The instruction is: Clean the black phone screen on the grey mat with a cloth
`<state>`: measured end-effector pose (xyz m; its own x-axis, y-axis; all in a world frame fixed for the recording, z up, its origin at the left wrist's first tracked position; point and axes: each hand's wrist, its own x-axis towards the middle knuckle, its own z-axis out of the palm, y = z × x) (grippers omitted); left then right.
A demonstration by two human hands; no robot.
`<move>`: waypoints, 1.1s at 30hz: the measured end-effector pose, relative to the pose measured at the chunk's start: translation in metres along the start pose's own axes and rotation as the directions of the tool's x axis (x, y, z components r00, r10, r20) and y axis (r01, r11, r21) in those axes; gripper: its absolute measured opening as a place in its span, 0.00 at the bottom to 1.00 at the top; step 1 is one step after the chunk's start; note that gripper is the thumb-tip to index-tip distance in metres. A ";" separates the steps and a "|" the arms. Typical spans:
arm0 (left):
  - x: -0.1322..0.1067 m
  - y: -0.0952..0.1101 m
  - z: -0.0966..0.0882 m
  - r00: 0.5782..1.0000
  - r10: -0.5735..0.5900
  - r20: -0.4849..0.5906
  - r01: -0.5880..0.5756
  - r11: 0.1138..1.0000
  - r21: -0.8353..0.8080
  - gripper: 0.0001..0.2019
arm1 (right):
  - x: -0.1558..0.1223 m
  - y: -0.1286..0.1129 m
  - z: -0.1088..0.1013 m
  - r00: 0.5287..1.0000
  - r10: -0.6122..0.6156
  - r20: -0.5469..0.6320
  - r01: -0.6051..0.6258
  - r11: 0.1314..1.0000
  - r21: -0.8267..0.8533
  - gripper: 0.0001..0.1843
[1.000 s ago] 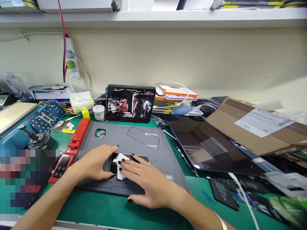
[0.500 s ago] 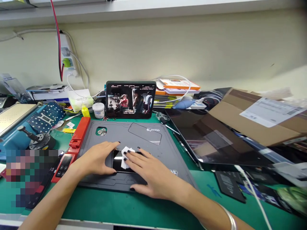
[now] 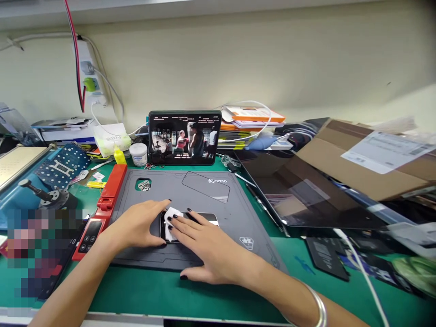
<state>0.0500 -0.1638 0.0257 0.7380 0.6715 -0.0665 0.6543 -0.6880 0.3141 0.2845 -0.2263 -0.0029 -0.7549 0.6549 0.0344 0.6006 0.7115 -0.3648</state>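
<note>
A black phone (image 3: 204, 219) lies screen up on a dark grey work mat (image 3: 200, 195). My left hand (image 3: 136, 225) clasps its left end, thumb at the near edge and fingers at the far edge. My right hand (image 3: 204, 245) lies over the screen with fingers stretched flat, pressing a small white wipe (image 3: 169, 223) onto the glass near the left end. A silver bangle sits on my right wrist.
A tablet (image 3: 185, 137) playing video stands behind the mat. A red tool (image 3: 102, 209) lies along the mat's left edge, a blue machine (image 3: 37, 181) further left. At the right lie a large dark screen panel (image 3: 299, 195) and a cardboard box (image 3: 368, 159).
My right hand has slid the white wipe a little back and forth over the phone screen. My left hand has kept its hold. The camera tilted slightly down.
</note>
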 end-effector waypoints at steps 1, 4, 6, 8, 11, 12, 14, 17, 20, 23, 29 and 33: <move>-0.001 0.000 0.000 1.000 0.001 -0.002 -0.001 1.000 0.003 0.42 | 0.000 0.002 -0.001 1.000 0.026 -0.003 -0.026 1.000 -0.004 0.43; -0.001 -0.001 0.002 1.000 0.011 -0.008 -0.011 1.000 0.003 0.42 | 0.002 0.002 -0.001 0.998 0.058 0.005 -0.058 0.998 0.000 0.47; -0.001 -0.001 0.003 1.000 0.014 -0.006 -0.014 1.000 -0.002 0.40 | 0.004 -0.001 0.002 0.999 0.023 0.025 -0.023 1.000 0.019 0.48; -0.001 -0.001 0.004 1.000 0.010 0.001 -0.010 1.000 -0.004 0.38 | 0.006 -0.003 0.005 0.999 -0.028 0.041 0.026 0.999 0.039 0.48; 0.000 0.000 0.004 1.000 0.007 0.011 -0.007 1.000 0.002 0.39 | 0.007 -0.003 0.007 0.999 -0.010 0.038 0.008 1.000 0.029 0.47; 0.000 0.001 0.003 1.000 0.006 0.014 -0.006 1.000 0.004 0.41 | 0.008 -0.003 0.007 0.999 0.022 0.025 -0.023 1.000 0.018 0.47; 0.000 0.004 0.002 1.000 0.000 0.020 0.000 1.000 0.006 0.43 | 0.008 -0.002 0.007 0.998 0.058 0.008 -0.058 0.998 0.007 0.47; 0.001 0.006 0.000 1.000 -0.007 0.024 0.007 1.000 0.006 0.41 | 0.011 -0.004 0.007 1.000 -0.019 0.021 0.019 0.999 0.030 0.48; 0.001 0.005 0.001 1.000 -0.007 0.024 0.006 1.000 0.017 0.42 | 0.011 -0.003 0.006 1.000 -0.015 0.023 0.014 1.000 0.025 0.48; 0.001 0.002 0.004 1.000 0.005 0.019 -0.005 1.000 0.025 0.44 | 0.010 0.000 0.005 0.997 0.073 0.003 -0.073 0.997 -0.007 0.48; 0.000 0.000 0.005 1.000 0.018 0.006 -0.018 0.999 0.030 0.39 | 0.005 -0.002 0.006 0.999 -0.049 0.012 0.049 0.999 0.020 0.46; -0.001 0.001 0.003 1.000 0.029 0.008 -0.029 0.999 0.030 0.40 | -0.001 0.003 0.001 0.997 0.039 -0.070 -0.042 0.998 -0.042 0.39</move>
<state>0.0505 -0.1657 0.0233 0.7580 0.6491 -0.0649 0.6370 -0.7152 0.2876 0.2867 -0.2254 -0.0051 -0.7103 0.6987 0.0855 0.6425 0.6931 -0.3269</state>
